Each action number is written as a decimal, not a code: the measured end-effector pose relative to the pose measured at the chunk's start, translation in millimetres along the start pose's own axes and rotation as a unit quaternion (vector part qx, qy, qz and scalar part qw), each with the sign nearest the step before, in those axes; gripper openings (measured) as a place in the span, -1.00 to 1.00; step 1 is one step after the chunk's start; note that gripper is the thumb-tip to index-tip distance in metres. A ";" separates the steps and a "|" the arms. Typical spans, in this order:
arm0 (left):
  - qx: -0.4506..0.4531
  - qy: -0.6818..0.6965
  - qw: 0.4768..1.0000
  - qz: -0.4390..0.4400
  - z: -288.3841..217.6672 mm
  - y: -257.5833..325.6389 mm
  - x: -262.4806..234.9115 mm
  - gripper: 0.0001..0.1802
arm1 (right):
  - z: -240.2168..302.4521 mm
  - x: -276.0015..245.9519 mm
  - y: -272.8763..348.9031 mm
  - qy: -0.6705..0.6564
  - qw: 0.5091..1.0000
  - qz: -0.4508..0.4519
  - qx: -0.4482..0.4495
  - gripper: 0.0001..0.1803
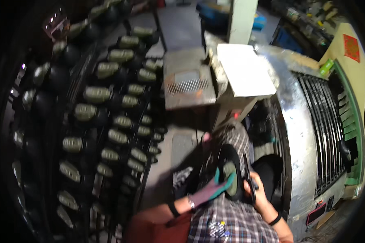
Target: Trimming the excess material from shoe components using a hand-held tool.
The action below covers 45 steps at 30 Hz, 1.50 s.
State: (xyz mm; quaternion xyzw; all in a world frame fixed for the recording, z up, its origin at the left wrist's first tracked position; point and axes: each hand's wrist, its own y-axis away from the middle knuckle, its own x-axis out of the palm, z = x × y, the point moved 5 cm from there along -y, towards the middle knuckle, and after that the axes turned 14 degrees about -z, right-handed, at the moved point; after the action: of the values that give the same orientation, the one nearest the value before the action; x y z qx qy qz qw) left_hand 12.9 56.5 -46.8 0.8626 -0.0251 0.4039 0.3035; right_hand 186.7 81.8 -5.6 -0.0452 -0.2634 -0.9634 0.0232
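Note:
A black shoe [230, 152] with a greenish-grey oval on its upturned face rests over my lap, its long side pointing away from me. My left hand [212, 189], in a pink and teal glove, grips the near part of this shoe, thumb and fingers pressed on the oval. In my bare right hand [258, 189] is a long, thin dark tool [248, 174], held upright along the shoe's right side. Its tip and exact kind are blurred. A checked apron [235, 218] covers my lap.
Racks on the left carry rows of similar black shoes [99, 94] with pale ovals. Ahead stands a metal stand with a mesh panel [188, 86], beside a white board [247, 71]. A metal machine with dark slats [316, 121] curves along my right. A green-framed opening [353, 125] lies beyond.

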 end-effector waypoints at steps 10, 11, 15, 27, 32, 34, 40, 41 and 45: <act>-0.040 0.414 0.907 -0.066 -37.2 27.9 -82.8 -0.53 | 11.1 74.6 -31.3 0.201 0.965 0.115 -0.123 -0.50; 0.019 0.389 0.910 -0.144 -39.1 31.4 -105.8 -0.51 | 11.9 73.6 -32.8 0.177 0.976 0.106 -0.077 -0.51; 0.084 0.388 0.889 -0.229 -19.1 34.6 -223.5 -0.51 | 1.7 43.0 -53.4 0.229 0.971 0.021 -0.069 -0.54; 0.051 -0.098 0.552 -0.826 33.2 87.4 -490.4 -0.48 | -1.0 -27.1 -26.2 0.303 0.923 -0.223 -0.077 -0.56; 0.068 -0.336 0.391 -0.854 118.4 92.0 -615.1 -0.62 | 34.2 -14.2 -21.0 0.319 0.909 -0.259 -0.075 -0.58; 0.109 -0.416 0.334 -0.839 126.2 75.4 -660.5 -0.65 | 31.7 -21.9 -10.4 0.325 0.896 -0.291 -0.076 -0.56; -0.006 -0.350 0.437 -0.828 64.6 89.0 -637.0 -0.66 | 39.6 -5.8 11.5 0.353 0.880 -0.306 -0.084 -0.53; -0.012 -0.352 0.441 -0.826 63.2 89.9 -635.2 -0.66 | 43.8 -3.3 10.9 0.361 0.879 -0.299 -0.084 -0.52; -0.035 -0.358 0.467 -0.807 58.4 92.5 -628.3 -0.67 | 43.2 -4.7 9.3 0.438 0.855 -0.236 -0.148 -0.49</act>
State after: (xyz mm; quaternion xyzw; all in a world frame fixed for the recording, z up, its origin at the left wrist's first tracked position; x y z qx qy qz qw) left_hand -396.5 -177.5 -476.2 0.5575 0.5618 -0.3663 0.4892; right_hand 195.2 95.9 35.6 0.4424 -0.0834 -0.8875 -0.0985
